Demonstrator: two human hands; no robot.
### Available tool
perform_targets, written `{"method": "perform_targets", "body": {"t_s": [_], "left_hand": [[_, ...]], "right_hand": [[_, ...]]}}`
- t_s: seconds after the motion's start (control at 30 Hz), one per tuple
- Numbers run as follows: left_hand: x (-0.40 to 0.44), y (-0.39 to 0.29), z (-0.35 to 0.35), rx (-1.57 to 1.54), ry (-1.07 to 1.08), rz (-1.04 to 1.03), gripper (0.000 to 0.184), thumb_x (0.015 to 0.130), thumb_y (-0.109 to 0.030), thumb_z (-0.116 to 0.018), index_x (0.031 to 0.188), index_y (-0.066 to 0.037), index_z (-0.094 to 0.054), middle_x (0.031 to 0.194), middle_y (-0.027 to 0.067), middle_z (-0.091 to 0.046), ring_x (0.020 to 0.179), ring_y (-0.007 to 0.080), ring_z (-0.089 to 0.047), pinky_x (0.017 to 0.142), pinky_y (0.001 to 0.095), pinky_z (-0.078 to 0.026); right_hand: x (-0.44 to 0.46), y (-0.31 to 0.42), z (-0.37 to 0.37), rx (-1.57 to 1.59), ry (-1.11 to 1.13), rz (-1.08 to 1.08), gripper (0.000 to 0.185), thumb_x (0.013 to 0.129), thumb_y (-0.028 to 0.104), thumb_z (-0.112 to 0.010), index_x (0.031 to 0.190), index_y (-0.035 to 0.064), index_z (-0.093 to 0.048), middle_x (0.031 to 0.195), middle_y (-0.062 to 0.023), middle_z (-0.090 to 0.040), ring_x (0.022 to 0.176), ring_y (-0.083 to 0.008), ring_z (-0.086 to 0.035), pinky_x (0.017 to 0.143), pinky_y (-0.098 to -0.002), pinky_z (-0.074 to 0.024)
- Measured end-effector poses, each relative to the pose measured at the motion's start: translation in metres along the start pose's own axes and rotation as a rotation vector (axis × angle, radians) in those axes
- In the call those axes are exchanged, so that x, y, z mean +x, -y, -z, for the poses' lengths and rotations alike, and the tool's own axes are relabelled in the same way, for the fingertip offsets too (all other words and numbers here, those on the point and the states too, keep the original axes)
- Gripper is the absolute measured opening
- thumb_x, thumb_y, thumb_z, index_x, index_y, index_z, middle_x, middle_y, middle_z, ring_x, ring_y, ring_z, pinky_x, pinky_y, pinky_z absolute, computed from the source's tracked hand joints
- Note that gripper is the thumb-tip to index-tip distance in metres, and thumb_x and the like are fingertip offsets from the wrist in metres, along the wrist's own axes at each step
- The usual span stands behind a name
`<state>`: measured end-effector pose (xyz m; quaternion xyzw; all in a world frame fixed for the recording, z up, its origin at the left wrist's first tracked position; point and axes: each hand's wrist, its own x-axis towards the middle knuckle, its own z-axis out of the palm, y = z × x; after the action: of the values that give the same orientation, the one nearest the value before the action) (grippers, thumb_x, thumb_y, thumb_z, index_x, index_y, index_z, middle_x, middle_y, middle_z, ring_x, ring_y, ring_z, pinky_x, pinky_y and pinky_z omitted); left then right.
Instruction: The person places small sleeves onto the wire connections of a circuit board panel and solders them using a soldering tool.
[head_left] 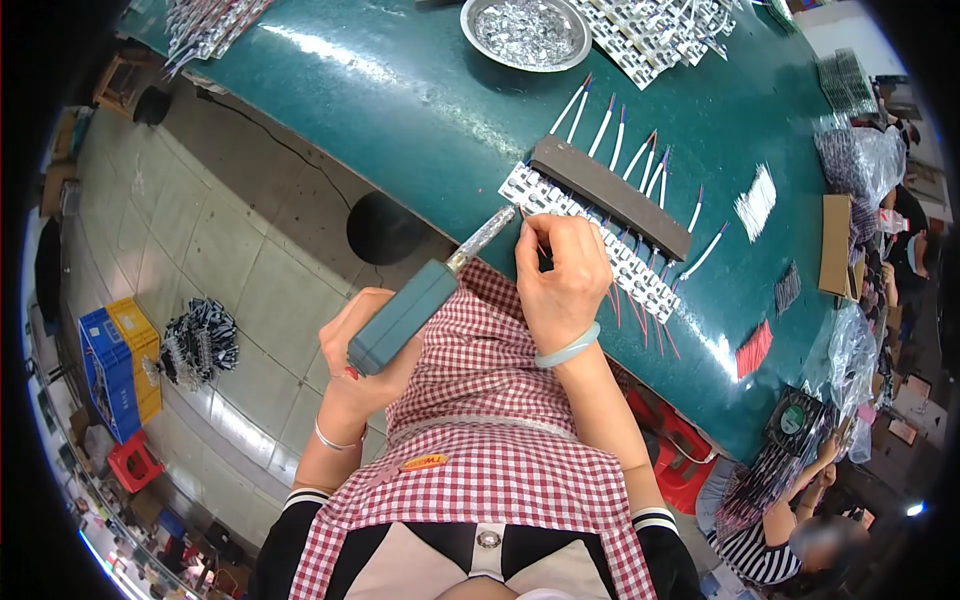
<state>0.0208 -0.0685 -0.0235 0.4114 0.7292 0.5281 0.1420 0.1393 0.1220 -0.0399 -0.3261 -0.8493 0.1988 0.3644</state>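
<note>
My left hand [350, 345] is wrapped round the green handle of a soldering tool [405, 315], whose metal tip points up and right to the near end of a strip of white boards [640, 277]. My right hand [562, 262] is pinched at that strip's left end, close beside the tip; a thin red wire end shows at its fingertips. Across the strip lies a long dark bar [612, 197], with white-sleeved wires sticking out beyond it. Several red wires hang from the strip's near edge, right of my right hand.
On the green table [400, 120] stand a metal bowl of small silvery pieces [527, 32], stacked white boards [640, 50], white sleeves [755, 203] and red pieces [754, 350]. A black bin [385, 228] is below the table edge. Another person [765, 540] works at lower right.
</note>
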Motion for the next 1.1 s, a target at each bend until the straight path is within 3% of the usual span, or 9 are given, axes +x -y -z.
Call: {"method": "perform_targets", "body": {"t_s": [0.13, 0.27, 0.37, 0.53, 0.67, 0.83, 0.93, 1.1], "left_hand": [[0.0013, -0.0004, 0.0014, 0.016, 0.010, -0.023, 0.020, 0.076, 0.004, -0.075, 0.095, 0.007, -0.070, 0.085, 0.0116, -0.065, 0.068, 0.0186, -0.061, 0.062, 0.0295, -0.048], [0.0028, -0.0052, 0.0024, 0.034, -0.021, -0.019, 0.021, 0.068, 0.007, -0.075, 0.089, 0.004, -0.070, 0.083, 0.0125, -0.067, 0.069, 0.0244, -0.066, 0.062, 0.0310, -0.051], [0.0029, -0.0067, 0.0011, 0.059, -0.041, -0.057, 0.021, 0.069, 0.007, -0.075, 0.089, 0.004, -0.071, 0.083, 0.0124, -0.067, 0.069, 0.0242, -0.066, 0.062, 0.0308, -0.052], [0.0029, -0.0032, -0.0034, 0.011, -0.043, -0.045, 0.021, 0.074, 0.004, -0.075, 0.095, 0.007, -0.070, 0.083, 0.0108, -0.065, 0.067, 0.0185, -0.061, 0.062, 0.0289, -0.048], [0.0002, -0.0016, -0.0025, 0.048, -0.007, -0.031, 0.021, 0.073, 0.004, -0.075, 0.094, 0.006, -0.070, 0.082, 0.0106, -0.064, 0.065, 0.0185, -0.060, 0.059, 0.0292, -0.047], [0.0011, -0.0024, -0.0021, 0.071, -0.010, -0.052, 0.019, 0.074, 0.004, -0.075, 0.093, 0.006, -0.070, 0.082, 0.0105, -0.064, 0.065, 0.0183, -0.060, 0.059, 0.0292, -0.046], [-0.0003, -0.0049, -0.0012, 0.080, -0.011, 0.005, 0.020, 0.067, 0.008, -0.073, 0.086, 0.004, -0.068, 0.083, 0.0121, -0.067, 0.070, 0.0242, -0.066, 0.062, 0.0318, -0.052], [0.0016, -0.0069, -0.0042, 0.093, -0.072, -0.060, 0.020, 0.068, 0.007, -0.074, 0.087, 0.004, -0.069, 0.082, 0.0124, -0.067, 0.068, 0.0240, -0.067, 0.060, 0.0307, -0.051]], "right_hand": [[-0.0004, -0.0001, -0.0003, -0.001, 0.000, 0.000, 0.017, 0.079, -0.005, -0.077, 0.090, 0.0038, -0.066, 0.084, -0.0108, -0.063, 0.078, -0.0304, -0.061, 0.068, -0.0416, -0.0500], [-0.0001, -0.0010, -0.0011, -0.003, 0.001, 0.002, 0.017, 0.079, -0.005, -0.077, 0.090, 0.0038, -0.066, 0.084, -0.0108, -0.063, 0.078, -0.0304, -0.061, 0.068, -0.0418, -0.0498], [0.0011, -0.0016, -0.0010, -0.035, -0.016, 0.019, 0.015, 0.080, -0.005, -0.078, 0.088, 0.0041, -0.068, 0.082, -0.0090, -0.067, 0.072, -0.0252, -0.065, 0.065, -0.0372, -0.0519], [0.0025, -0.0012, -0.0013, -0.031, -0.015, 0.008, 0.015, 0.080, -0.005, -0.078, 0.087, 0.0042, -0.068, 0.081, -0.0087, -0.066, 0.073, -0.0255, -0.064, 0.065, -0.0375, -0.0517], [0.0000, -0.0017, -0.0017, 0.013, 0.006, -0.011, 0.016, 0.080, -0.004, -0.077, 0.089, 0.0035, -0.066, 0.083, -0.0113, -0.062, 0.076, -0.0312, -0.060, 0.067, -0.0424, -0.0492], [0.0002, -0.0021, -0.0019, 0.012, 0.001, -0.004, 0.017, 0.080, -0.004, -0.077, 0.090, 0.0033, -0.066, 0.083, -0.0114, -0.062, 0.076, -0.0309, -0.060, 0.067, -0.0422, -0.0493], [0.0015, -0.0028, -0.0019, -0.006, -0.020, 0.004, 0.016, 0.080, -0.005, -0.078, 0.088, 0.0041, -0.067, 0.080, -0.0094, -0.064, 0.073, -0.0275, -0.063, 0.065, -0.0393, -0.0504], [0.0027, -0.0029, -0.0017, -0.015, -0.029, 0.006, 0.016, 0.080, -0.005, -0.078, 0.087, 0.0046, -0.067, 0.079, -0.0084, -0.065, 0.072, -0.0260, -0.064, 0.064, -0.0382, -0.0510]]}}
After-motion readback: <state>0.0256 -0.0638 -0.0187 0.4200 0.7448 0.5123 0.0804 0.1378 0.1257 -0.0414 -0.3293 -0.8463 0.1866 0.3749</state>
